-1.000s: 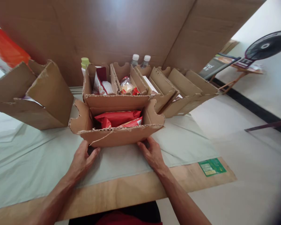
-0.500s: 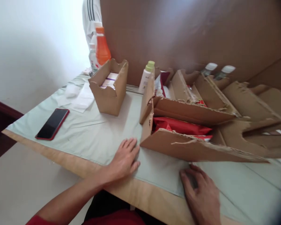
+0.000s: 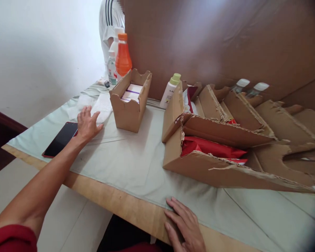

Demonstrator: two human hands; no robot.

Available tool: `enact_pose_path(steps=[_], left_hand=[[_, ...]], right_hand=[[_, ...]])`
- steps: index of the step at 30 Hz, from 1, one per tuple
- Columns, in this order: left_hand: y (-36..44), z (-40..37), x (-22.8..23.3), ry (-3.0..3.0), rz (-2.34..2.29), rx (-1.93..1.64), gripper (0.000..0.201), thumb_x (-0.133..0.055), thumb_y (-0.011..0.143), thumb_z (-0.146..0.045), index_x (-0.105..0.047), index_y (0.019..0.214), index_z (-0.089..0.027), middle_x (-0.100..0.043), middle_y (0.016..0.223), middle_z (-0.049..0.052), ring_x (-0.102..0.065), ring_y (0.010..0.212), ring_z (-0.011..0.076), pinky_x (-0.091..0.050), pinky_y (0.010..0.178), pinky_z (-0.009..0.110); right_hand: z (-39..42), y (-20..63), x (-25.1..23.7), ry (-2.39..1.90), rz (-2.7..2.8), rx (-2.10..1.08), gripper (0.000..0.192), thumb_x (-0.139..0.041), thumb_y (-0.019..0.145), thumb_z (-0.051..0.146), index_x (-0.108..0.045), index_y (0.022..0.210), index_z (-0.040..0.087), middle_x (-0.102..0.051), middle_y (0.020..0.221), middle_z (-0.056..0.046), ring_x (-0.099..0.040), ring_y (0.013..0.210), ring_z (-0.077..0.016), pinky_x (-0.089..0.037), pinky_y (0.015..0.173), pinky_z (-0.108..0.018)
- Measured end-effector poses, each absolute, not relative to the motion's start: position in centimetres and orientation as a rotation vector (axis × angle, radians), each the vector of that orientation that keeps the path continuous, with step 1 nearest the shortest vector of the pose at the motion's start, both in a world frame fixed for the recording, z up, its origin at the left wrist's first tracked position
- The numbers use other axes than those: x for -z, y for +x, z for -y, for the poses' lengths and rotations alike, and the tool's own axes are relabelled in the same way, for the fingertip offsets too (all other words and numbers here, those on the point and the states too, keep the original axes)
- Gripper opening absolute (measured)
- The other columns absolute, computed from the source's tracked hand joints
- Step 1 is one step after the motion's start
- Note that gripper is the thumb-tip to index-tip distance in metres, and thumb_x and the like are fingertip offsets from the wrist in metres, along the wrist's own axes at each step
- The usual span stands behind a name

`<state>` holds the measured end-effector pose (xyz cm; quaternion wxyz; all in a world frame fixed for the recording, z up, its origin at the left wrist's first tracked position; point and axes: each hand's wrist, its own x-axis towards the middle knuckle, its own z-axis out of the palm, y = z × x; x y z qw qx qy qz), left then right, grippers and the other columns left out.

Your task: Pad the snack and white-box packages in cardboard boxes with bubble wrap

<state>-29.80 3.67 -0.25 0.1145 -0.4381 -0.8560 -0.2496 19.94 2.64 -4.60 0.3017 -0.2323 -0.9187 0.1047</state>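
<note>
My left hand (image 3: pixel 88 125) is stretched out over the far left of the cloth, fingers apart and holding nothing. It is beside the white tissues (image 3: pixel 101 106) and the dark phone with a red edge (image 3: pixel 60 140); my wrist covers part of the phone's right side. My right hand (image 3: pixel 185 224) rests at the table's front edge, fingers spread, nothing in it. Beyond it stands a cardboard box (image 3: pixel 210 171) with red packets (image 3: pixel 215 147) inside. A smaller cardboard box (image 3: pixel 126 117) holding white boxes with purple stripes (image 3: pixel 132 92) stands right of my left hand.
Behind the small box are an orange bottle (image 3: pixel 123 57) and a clear bottle (image 3: pixel 111 68). A white bottle with a green cap (image 3: pixel 170 91) stands by the cardboard dividers (image 3: pixel 245 108). A brown cardboard panel (image 3: pixel 199 42) rises behind. A person in a white shirt (image 3: pixel 109 21) is at the back left.
My left hand has left the side of the large box and reached left and away toward the tissues. My right hand has drawn back from the box to the table edge.
</note>
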Motion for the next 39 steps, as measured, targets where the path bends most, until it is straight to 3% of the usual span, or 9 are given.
enact_pose_path(steps=[3, 8, 13, 20, 24, 28, 33, 36, 39], left_hand=[[-29.5, -4.6, 0.1, -1.269, 2.481, 0.797, 0.016, -0.06, 0.087, -0.023, -0.073, 0.094, -0.018, -0.059, 0.15, 0.018, -0.04, 0.151, 0.0394, -0.027, 0.123, 0.06], [-23.4, -0.2, -1.2, -1.339, 2.26, 0.906, 0.021, -0.053, 0.093, -0.032, -0.07, 0.087, -0.02, -0.072, 0.13, 0.016, -0.064, 0.126, 0.0341, -0.038, 0.117, 0.054], [-12.1, 5.2, -1.4, -1.481, 2.393, 1.354, 0.019, -0.061, 0.092, -0.037, -0.067, 0.083, -0.021, -0.071, 0.08, 0.002, -0.064, 0.067, 0.0166, -0.05, 0.067, 0.03], [-1.6, 5.7, -1.9, -1.443, 2.755, 2.51, 0.033, -0.082, 0.078, -0.043, -0.057, 0.079, -0.021, -0.059, 0.064, -0.005, -0.053, 0.055, 0.0093, -0.042, 0.051, 0.019], [-0.6, 5.3, -2.8, -1.721, 2.667, 2.839, 0.039, -0.088, 0.074, -0.04, -0.057, 0.088, -0.021, -0.063, 0.071, -0.004, -0.058, 0.059, 0.0096, -0.046, 0.053, 0.018], [-1.0, 4.8, -3.7, -2.27, 2.628, 2.38, 0.03, -0.081, 0.08, -0.036, -0.063, 0.099, -0.022, -0.064, 0.076, -0.002, -0.062, 0.064, 0.0118, -0.051, 0.057, 0.021], [-2.1, 6.3, -6.9, -2.329, 2.049, 1.218, 0.018, -0.06, 0.09, -0.015, -0.066, 0.103, -0.026, -0.061, 0.084, -0.001, -0.064, 0.076, 0.0155, -0.054, 0.072, 0.029], [-2.3, 8.7, -8.9, -2.086, 1.783, 0.964, 0.016, -0.065, 0.092, -0.014, -0.065, 0.103, -0.026, -0.066, 0.113, 0.007, -0.065, 0.101, 0.0252, -0.053, 0.091, 0.043], [-0.9, 10.9, -9.0, -2.156, 1.7, 0.846, 0.018, -0.065, 0.093, -0.011, -0.064, 0.107, -0.022, -0.066, 0.126, 0.011, -0.065, 0.104, 0.0257, -0.051, 0.092, 0.043]], right_hand=[[-2.7, 20.0, 4.6, -0.616, 2.43, -0.259, 0.019, -0.062, 0.095, 0.017, -0.073, 0.11, 0.022, -0.079, 0.123, -0.012, -0.077, 0.113, -0.03, -0.067, 0.088, -0.046], [-2.2, 19.6, 4.4, -0.637, 2.361, -0.31, 0.021, -0.062, 0.094, 0.016, -0.073, 0.111, 0.023, -0.079, 0.123, -0.011, -0.077, 0.112, -0.0297, -0.067, 0.088, -0.047], [-1.2, 18.5, 2.8, -0.696, 2.272, -0.639, 0.032, -0.062, 0.095, 0.013, -0.07, 0.123, 0.025, -0.079, 0.122, -0.009, -0.076, 0.112, -0.0257, -0.065, 0.094, -0.042], [0.3, 16.2, 1.4, -0.786, 2.211, -1.277, 0.095, -0.088, 0.081, 0.045, -0.044, 0.161, 0.021, -0.057, 0.157, -0.017, -0.059, 0.141, -0.0333, -0.049, 0.118, -0.051], [0.4, 17.6, 1.1, -0.807, 2.002, -1.302, 0.036, -0.067, 0.097, 0.03, -0.07, 0.132, 0.024, -0.078, 0.121, -0.008, -0.074, 0.107, -0.0231, -0.059, 0.099, -0.038], [-0.4, 20.5, 0.1, -0.875, 1.853, -1.295, 0.026, -0.053, 0.104, 0.023, -0.076, 0.116, 0.024, -0.081, 0.1, -0.003, -0.076, 0.088, -0.0174, -0.06, 0.082, -0.029], [-1.9, 22.4, -2.7, -0.707, 1.94, -0.823, 0.027, -0.056, 0.102, 0.011, -0.074, 0.117, 0.025, -0.08, 0.117, -0.004, -0.074, 0.111, -0.0185, -0.057, 0.1, -0.035], [-3.1, 21.7, -4.0, -0.531, 2.06, -0.518, 0.032, -0.053, 0.1, 0.004, -0.074, 0.113, 0.025, -0.078, 0.126, -0.005, -0.067, 0.127, -0.0207, -0.054, 0.106, -0.041], [-4.7, 20.6, -3.6, -0.499, 2.072, -0.328, 0.036, -0.049, 0.1, 0.002, -0.076, 0.107, 0.024, -0.075, 0.133, -0.006, -0.061, 0.135, -0.022, -0.053, 0.108, -0.043]])
